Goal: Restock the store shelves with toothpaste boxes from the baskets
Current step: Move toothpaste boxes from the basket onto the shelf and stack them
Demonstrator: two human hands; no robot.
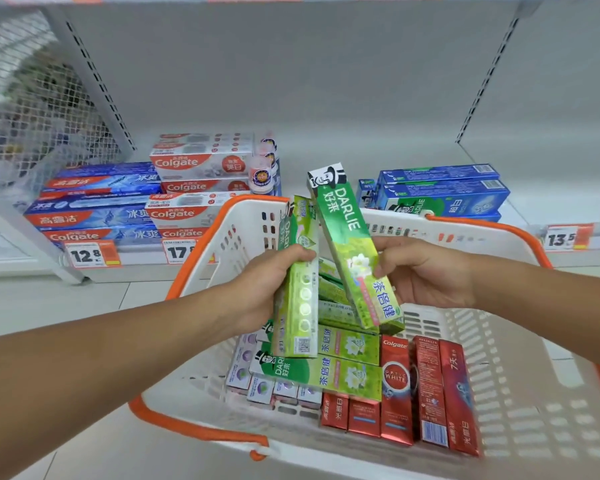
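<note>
- Green Darlie box [355, 252], long and narrow, held above the basket, tilted with its printed top end toward the shelf; right hand [426, 273] grips it from the right side, thumb across the front face, the other fingers hidden behind.
- Second green box [297, 282], paler face with a row of white circles, held near upright in the left hand [267, 289]; thumb laid over the front near the upper part, fingers wrapped behind and out of sight. It may be more than one box stacked; edges too close to tell.
- The two held boxes lean toward each other at the top, just apart.
- White plastic basket [534, 393] with orange handles [201, 426] sits below both hands, on a pale tiled floor.
- Inside the basket: more green Darlie boxes [326, 375] lying flat, red Colgate boxes [426, 393] standing on end at the near right, small purple-and-white boxes [253, 382] at the left.
- Bottom shelf [326, 174] behind the basket: stacked white-and-red Colgate boxes [198, 188] left of centre, blue Colgate boxes [97, 209] further left, blue-and-green Darlie boxes [440, 195] on the right. Bare shelf between the centre and right stacks.
- Price tags [90, 254] on the shelf edge read 12.8, 17-something (partly covered), 13.5.
- Wire mesh panel [32, 109] at far left, contents behind it blurred.
</note>
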